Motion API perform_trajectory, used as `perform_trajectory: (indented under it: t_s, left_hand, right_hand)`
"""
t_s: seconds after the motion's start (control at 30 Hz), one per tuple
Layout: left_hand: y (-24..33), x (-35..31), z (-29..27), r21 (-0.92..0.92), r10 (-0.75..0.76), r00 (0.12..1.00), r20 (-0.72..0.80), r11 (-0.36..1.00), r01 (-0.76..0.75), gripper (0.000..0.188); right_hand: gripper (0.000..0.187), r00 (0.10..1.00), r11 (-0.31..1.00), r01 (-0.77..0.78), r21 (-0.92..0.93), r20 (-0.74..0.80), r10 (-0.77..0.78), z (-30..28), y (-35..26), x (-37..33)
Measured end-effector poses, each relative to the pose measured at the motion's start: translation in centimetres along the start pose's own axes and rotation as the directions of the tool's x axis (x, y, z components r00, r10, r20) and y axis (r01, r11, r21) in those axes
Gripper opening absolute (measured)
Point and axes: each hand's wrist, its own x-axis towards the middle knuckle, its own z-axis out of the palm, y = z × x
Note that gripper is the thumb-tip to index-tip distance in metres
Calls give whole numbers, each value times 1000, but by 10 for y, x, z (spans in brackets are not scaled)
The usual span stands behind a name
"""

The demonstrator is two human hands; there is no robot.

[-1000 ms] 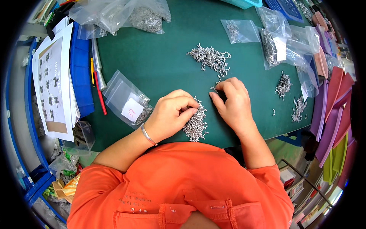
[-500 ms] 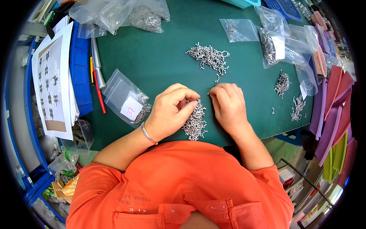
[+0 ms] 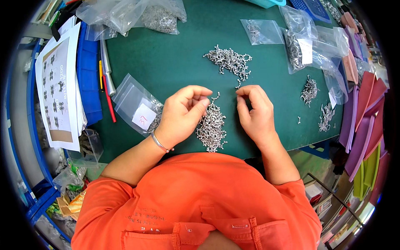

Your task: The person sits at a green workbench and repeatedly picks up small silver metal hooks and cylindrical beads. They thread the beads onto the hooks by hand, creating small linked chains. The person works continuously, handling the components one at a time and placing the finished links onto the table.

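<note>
A heap of small silvery curved metal pieces [image 3: 211, 131] lies on the green table right in front of me. My left hand [image 3: 185, 114] is at its left edge, thumb and index fingertips apart with nothing visible between them. Just past those fingertips, one curved metal piece [image 3: 216, 96] sits at the heap's top. Across from it is my right hand [image 3: 256, 110], thumb and index tips brought close together. They are beside the trailing lower end of a farther pile of curved metal pieces [image 3: 229, 60]; whatever the tips hold is too small to make out.
Left of my hands lie a labelled zip bag of metal parts [image 3: 143, 114], a red pen [image 3: 109, 100] and a blue bin [image 3: 89, 71]. Bags of parts [image 3: 160, 18] stand at the back. To the right are more bags [image 3: 296, 50], small metal piles [image 3: 309, 91] and purple bins [image 3: 354, 121].
My left fingers have parted and drawn back from the near heap, where a curved piece now shows at the top. My right hand has moved slightly away from me, toward the far pile's end.
</note>
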Motion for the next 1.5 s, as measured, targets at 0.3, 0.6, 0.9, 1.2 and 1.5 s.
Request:
perform_trajectory:
  t_s: [0.3, 0.6, 0.9, 1.2, 1.5]
  left_hand:
    - [2, 0, 2, -45, 22, 996, -84, 999, -26, 17]
    - [1, -4, 8, -148, -59, 998, 35, 987, 63, 17]
    - [-2, -2, 4, -300, -16, 999, 46, 954, 29, 8]
    - [-6, -1, 2, -364, -9, 999, 47, 931, 26, 9]
    - [-4, -4, 5, -445, 54, 998, 44, 895, -29, 18]
  right_hand:
    - [15, 957, 965, 227, -132, 212, -197, 17, 2, 15]
    - [6, 948, 960, -106, 261, 318, 18, -6, -24, 9]
    - [13, 966, 935, -62, 350, 256, -32, -14, -17, 6]
    - [20, 952, 922, 213, 324, 143, -270, -7, -15, 8]
    - [17, 983, 977, 135, -166, 144, -112, -7, 22, 19]
